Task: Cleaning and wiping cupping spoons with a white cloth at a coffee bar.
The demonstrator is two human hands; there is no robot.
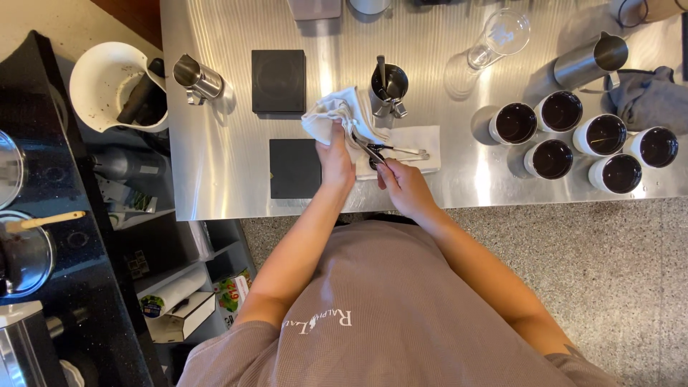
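Observation:
My left hand is closed on a crumpled white cloth and presses it against the upper end of a metal spoon. My right hand grips the spoon's lower end just over the steel counter's front edge. More metal spoons lie on a folded white towel beside my hands. A small steel pitcher with utensils standing in it sits right behind the cloth.
Two black square pads lie left of my hands. Another small steel pitcher and a white bowl are far left. Several white cups of dark liquid, a steel jug, a glass and a grey cloth are right.

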